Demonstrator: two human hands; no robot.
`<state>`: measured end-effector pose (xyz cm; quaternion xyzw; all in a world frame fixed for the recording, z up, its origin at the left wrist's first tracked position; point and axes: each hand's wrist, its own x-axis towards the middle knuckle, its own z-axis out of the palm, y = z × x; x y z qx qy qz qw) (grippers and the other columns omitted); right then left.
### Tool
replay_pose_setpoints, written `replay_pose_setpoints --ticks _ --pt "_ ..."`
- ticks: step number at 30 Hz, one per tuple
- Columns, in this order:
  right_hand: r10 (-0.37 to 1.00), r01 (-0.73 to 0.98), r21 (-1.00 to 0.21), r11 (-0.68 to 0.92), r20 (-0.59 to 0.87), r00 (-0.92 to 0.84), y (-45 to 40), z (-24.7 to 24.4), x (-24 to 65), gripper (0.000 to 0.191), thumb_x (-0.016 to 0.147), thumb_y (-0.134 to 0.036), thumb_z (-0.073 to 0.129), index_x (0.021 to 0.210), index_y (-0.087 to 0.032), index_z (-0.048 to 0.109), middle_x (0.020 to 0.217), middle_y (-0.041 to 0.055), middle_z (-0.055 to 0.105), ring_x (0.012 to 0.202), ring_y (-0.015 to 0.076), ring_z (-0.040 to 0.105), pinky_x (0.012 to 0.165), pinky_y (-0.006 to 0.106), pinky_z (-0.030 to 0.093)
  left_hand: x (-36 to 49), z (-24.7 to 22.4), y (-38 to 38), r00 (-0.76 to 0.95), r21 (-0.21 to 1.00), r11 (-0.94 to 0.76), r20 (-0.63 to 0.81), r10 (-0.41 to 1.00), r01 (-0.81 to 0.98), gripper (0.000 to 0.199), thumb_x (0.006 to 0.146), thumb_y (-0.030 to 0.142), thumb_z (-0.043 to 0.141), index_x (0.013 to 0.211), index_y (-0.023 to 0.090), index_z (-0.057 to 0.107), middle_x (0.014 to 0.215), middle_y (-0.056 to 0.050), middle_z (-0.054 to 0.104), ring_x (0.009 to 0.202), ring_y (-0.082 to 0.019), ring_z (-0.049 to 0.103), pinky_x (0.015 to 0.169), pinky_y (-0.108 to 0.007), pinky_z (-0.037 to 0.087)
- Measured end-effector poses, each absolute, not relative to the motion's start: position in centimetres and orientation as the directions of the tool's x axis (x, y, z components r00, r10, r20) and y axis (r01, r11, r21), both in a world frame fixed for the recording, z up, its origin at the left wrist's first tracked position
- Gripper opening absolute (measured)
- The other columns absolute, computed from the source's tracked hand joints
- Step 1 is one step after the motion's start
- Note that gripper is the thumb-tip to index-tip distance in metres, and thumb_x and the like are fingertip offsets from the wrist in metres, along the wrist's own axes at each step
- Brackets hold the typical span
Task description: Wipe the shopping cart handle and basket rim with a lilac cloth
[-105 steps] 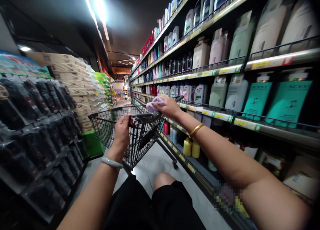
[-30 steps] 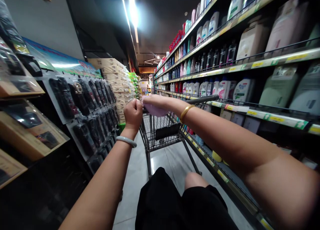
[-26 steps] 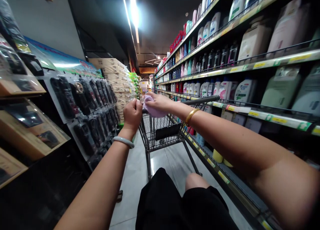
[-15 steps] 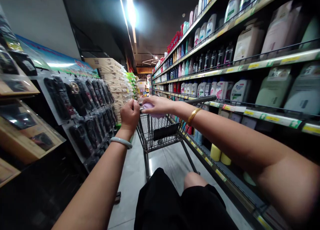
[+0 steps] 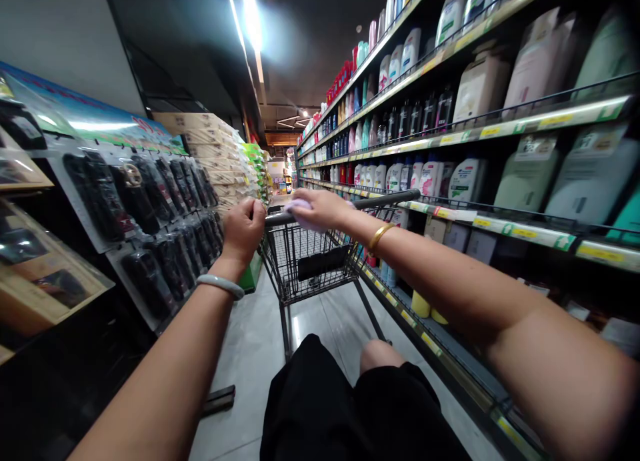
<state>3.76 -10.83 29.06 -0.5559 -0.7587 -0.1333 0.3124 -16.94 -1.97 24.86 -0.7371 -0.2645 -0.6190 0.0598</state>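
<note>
A black wire shopping cart (image 5: pixel 300 274) stands in front of me, its dark handle (image 5: pixel 387 199) crossing at a slant. At the handle's left end my left hand (image 5: pixel 244 229) is closed in a fist round it, with a pale bangle on the wrist. My right hand (image 5: pixel 323 209) presses a light purple cloth (image 5: pixel 299 206) onto the handle, a little right of my left hand. The cloth is partly hidden under the fingers. A gold bracelet circles my right wrist.
Shelves (image 5: pixel 530 227) of shampoo and body-wash bottles run close along the right. Wrapped dark goods hang on a rack (image 5: pixel 115 247) at left, before stacked boxes (image 5: pixel 210 141). Grey floor tiles (image 5: pixel 240 354) stretch ahead. A dark flat piece (image 5: pixel 219 401) lies low at left.
My right hand and the cloth have slid away from my left hand, baring the handle between them. My left hand stays at the handle's end. The whole view has shifted slightly.
</note>
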Motion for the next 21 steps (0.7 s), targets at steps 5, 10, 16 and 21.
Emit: replay_pose_setpoints --ticks 5,10,16,21 --pt "0.809 0.924 -0.380 0.040 0.555 0.194 -10.3 29.8 3.3 0.044 0.093 -0.048 0.047 0.113 -0.021 0.075 0.110 0.0140 0.077 0.093 0.0295 0.069 0.074 0.038 0.046 -16.2 24.8 -2.2 -0.031 0.289 -0.825 0.949 0.314 0.486 0.034 0.096 0.034 0.044 0.064 0.023 0.046 0.062 0.001 0.050 0.063 -0.016 0.046 0.065 -0.031 0.032" --pt "0.618 0.952 -0.040 0.303 0.769 -0.165 -10.1 26.8 -2.6 0.048 0.101 -0.053 0.041 0.132 -0.024 0.063 0.128 0.0104 0.072 0.112 0.0286 0.066 0.092 0.039 0.045 -16.4 24.9 -2.4 -0.015 0.273 -0.829 0.952 0.305 0.488 0.033 0.095 0.033 0.045 0.064 0.023 0.038 0.060 0.002 0.042 0.061 -0.015 0.040 0.063 -0.032 0.029" --pt "0.715 0.958 -0.064 0.280 0.680 -0.163 -10.8 27.9 5.2 0.047 0.098 -0.048 0.043 0.134 -0.025 0.063 0.127 0.0093 0.073 0.104 0.0273 0.067 0.080 0.035 0.046 -17.7 25.1 -1.9 0.101 0.244 -0.843 0.939 0.330 0.480 0.034 0.096 0.037 0.045 0.065 0.023 0.047 0.064 0.000 0.051 0.065 -0.016 0.048 0.067 -0.032 0.034" --pt "0.827 0.957 -0.288 -0.022 0.533 0.180 -10.2 30.0 7.6 0.044 0.094 -0.044 0.043 0.107 -0.018 0.076 0.115 0.0163 0.076 0.098 0.0315 0.068 0.075 0.040 0.047 -16.8 25.0 -1.7 0.072 0.262 -0.830 0.938 0.339 0.493 0.035 0.097 0.036 0.044 0.065 0.023 0.050 0.064 0.000 0.052 0.065 -0.017 0.050 0.067 -0.032 0.034"
